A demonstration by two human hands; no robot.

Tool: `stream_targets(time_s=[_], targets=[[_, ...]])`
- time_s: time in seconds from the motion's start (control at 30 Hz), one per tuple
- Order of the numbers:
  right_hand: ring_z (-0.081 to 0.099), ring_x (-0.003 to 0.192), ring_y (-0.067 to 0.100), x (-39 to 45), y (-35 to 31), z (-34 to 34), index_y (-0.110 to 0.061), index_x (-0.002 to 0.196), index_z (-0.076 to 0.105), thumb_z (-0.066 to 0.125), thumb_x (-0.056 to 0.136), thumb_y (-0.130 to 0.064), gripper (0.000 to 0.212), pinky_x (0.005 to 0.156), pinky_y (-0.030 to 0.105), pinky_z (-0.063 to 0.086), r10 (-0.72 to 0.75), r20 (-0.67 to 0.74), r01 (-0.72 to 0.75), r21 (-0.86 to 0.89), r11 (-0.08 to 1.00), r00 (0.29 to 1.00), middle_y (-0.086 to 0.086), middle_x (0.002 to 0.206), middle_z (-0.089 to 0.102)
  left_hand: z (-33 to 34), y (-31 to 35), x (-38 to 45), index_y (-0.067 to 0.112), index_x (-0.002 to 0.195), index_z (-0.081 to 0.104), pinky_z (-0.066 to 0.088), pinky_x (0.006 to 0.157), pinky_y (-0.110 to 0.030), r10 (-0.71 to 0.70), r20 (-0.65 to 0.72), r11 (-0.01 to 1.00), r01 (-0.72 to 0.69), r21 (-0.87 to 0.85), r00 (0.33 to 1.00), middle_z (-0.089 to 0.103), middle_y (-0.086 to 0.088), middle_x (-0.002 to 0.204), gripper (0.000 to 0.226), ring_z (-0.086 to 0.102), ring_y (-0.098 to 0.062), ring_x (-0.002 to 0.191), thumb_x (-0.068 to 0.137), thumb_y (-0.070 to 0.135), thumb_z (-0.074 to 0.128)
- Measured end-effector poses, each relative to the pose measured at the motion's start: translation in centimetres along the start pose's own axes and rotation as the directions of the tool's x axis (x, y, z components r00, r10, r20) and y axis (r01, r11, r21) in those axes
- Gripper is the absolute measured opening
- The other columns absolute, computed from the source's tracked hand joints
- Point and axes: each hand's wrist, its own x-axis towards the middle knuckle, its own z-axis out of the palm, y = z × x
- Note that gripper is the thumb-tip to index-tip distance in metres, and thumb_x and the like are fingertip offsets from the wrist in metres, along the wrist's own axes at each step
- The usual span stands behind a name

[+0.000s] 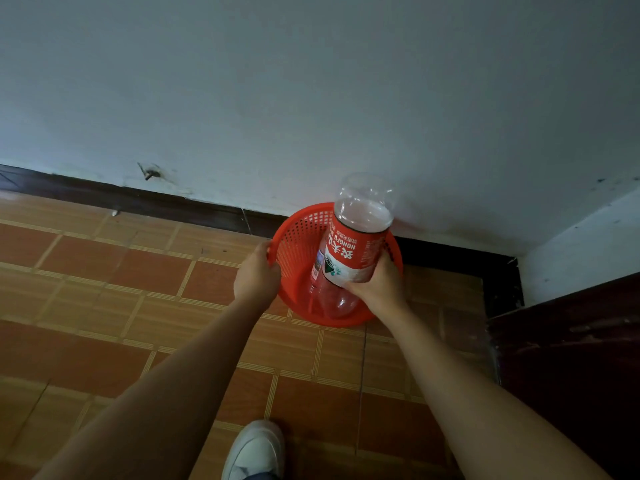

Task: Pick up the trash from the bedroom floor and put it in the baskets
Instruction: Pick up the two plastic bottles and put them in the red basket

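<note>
The right hand (375, 282) grips an empty plastic bottle (353, 251) at its label, neck-down in the red basket (294, 244); the left hand (256, 275) holds the rim. Light, crushable, slick: hold mid-body.

Red mesh basket (294, 237), clear bottle (360, 233) with red-and-white label, orange-brown tiled floor (104, 289)

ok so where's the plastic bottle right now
In the head view, right of centre: the plastic bottle stands neck-down in the red basket by the wall, gripped by the right hand.
</note>
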Motion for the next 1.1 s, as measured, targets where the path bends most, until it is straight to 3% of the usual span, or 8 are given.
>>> stream_targets(time_s=[0.07, 0.2, 0.33, 0.43, 0.63, 0.77, 0.93, 1.1], targets=[[0.037, 0.133, 0.027, -0.2, 0.0, -0.1, -0.011, 0.131, 0.043, 0.083, 0.059, -0.035, 0.087, 0.108, 0.047, 0.037, -0.025, -0.037, 0.019, -0.158, 0.987, 0.999, 0.007, 0.134, 0.051, 0.1, 0.2, -0.1, 0.017, 0.129, 0.048, 0.056, 0.079, -0.046, 0.013, 0.006, 1.000, -0.013, -0.005, 1.000, 0.062, -0.007, 0.117, 0.038, 0.064, -0.024, 0.088, 0.091, 0.014, 0.048], [0.012, 0.143, 0.028, -0.3, 0.1, -0.5, -0.009, 0.140, 0.032, 0.075, 0.071, -0.035, 0.085, 0.116, 0.044, 0.017, -0.050, -0.092, 0.018, -0.321, 0.947, 0.995, 0.008, 0.149, 0.034, 0.2, 0.3, -0.1, 0.016, 0.130, 0.047, 0.056, 0.079, -0.044, 0.010, 0.002, 1.000, -0.010, -0.010, 1.000, 0.063, -0.007, 0.117, 0.038, 0.062, -0.020, 0.085, 0.092, 0.014, 0.048], [0.003, 0.145, 0.032, -0.4, 1.1, -0.7, -0.009, 0.146, 0.017, 0.064, 0.083, -0.034, 0.083, 0.117, 0.045, 0.011, 0.033, -0.074, -0.060, -0.402, 0.914, 0.997, 0.013, 0.157, 0.009, 0.2, 0.2, -0.1, 0.017, 0.130, 0.047, 0.055, 0.082, -0.047, 0.011, 0.006, 1.000, -0.011, 0.000, 1.000, 0.063, -0.008, 0.118, 0.039, 0.064, -0.025, 0.093, 0.091, 0.014, 0.048], [0.007, 0.144, 0.032, -0.7, 1.4, -0.7, -0.008, 0.147, 0.011, 0.061, 0.087, -0.025, 0.080, 0.117, 0.044, 0.016, 0.064, -0.061, -0.082, -0.362, 0.928, 0.996, 0.013, 0.157, 0.005, 0.2, 0.2, -0.1, 0.017, 0.129, 0.047, 0.055, 0.081, -0.047, 0.015, 0.010, 1.000, -0.015, 0.008, 1.000, 0.063, -0.007, 0.117, 0.038, 0.063, -0.023, 0.089, 0.092, 0.016, 0.048], [0.025, 0.140, 0.029, -0.8, 1.5, -1.1, -0.011, 0.145, 0.020, 0.064, 0.084, -0.022, 0.076, 0.113, 0.047, 0.029, -0.004, -0.114, -0.036, -0.347, 0.937, 0.993, 0.011, 0.153, 0.025, 0.0, -0.1, 0.2, 0.017, 0.131, 0.045, 0.055, 0.078, -0.042, 0.031, 0.017, 0.998, -0.032, 0.048, 0.999, 0.062, -0.006, 0.115, 0.039, 0.061, -0.019, 0.086, 0.092, 0.018, 0.048], [0.023, 0.141, 0.028, -1.2, 1.3, -1.9, -0.011, 0.146, 0.017, 0.058, 0.087, -0.024, 0.073, 0.114, 0.042, 0.026, 0.014, -0.073, -0.044, -0.430, 0.902, 0.997, 0.010, 0.154, 0.023, -0.3, -0.1, 0.4, 0.018, 0.131, 0.044, 0.055, 0.071, -0.037, 0.054, 0.048, 0.994, -0.058, 0.088, 0.997, 0.062, -0.005, 0.116, 0.039, 0.060, -0.016, 0.083, 0.092, 0.018, 0.049], [0.026, 0.139, 0.030, -2.1, 0.0, -3.9, -0.007, 0.143, 0.025, 0.054, 0.089, -0.025, 0.063, 0.114, 0.044, 0.028, 0.120, -0.008, -0.105, -0.547, 0.830, 0.993, 0.011, 0.150, 0.031, -2.0, 1.0, 0.1, 0.016, 0.135, 0.040, 0.051, 0.082, -0.039, 0.020, 0.089, 0.981, -0.037, 0.192, 0.996, 0.045, -0.009, 0.139, 0.045, 0.060, -0.024, 0.102, 0.092, 0.025, 0.049], [0.030, 0.136, 0.028, -3.6, -5.8, -7.1, -0.005, 0.140, 0.030, 0.050, 0.092, -0.024, 0.056, 0.111, 0.037, 0.028, 0.085, -0.009, -0.073, -0.619, 0.782, 0.996, 0.012, 0.146, 0.036, -7.7, 4.1, -1.0, 0.015, 0.135, 0.042, 0.049, 0.080, -0.036, 0.017, 0.110, 0.964, -0.045, 0.261, 0.994, 0.042, -0.008, 0.142, 0.043, 0.059, -0.022, 0.101, 0.093, 0.023, 0.048]])
